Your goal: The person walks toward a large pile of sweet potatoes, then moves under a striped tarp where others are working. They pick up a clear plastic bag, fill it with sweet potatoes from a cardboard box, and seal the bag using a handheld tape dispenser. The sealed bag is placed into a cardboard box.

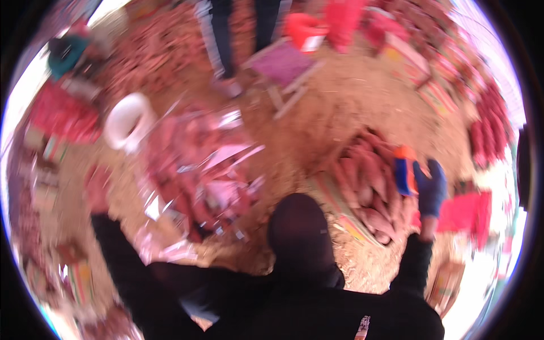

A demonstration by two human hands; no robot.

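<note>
Bare and blurred, my left hand (98,187) hangs out to the left over the earthen floor with its fingers apart and nothing visible in it. My right hand (430,187) wears a grey-blue glove and grips an orange-and-blue object (406,171), too blurred to name exactly. That object is by the right edge of an open carton (346,216) heaped with reddish sweet potatoes (369,178). Left of centre, clear plastic film (231,157) lies crumpled over another pile of sweet potatoes (191,208).
A white bucket-like container (129,122) is beyond the film. Ahead are a folding stool (284,63) with a purple seat, a red container (307,30) and a standing person's legs (229,42). Red bags (465,216) lie at right. Cartons (81,280) and more sweet potatoes (148,51) surround me.
</note>
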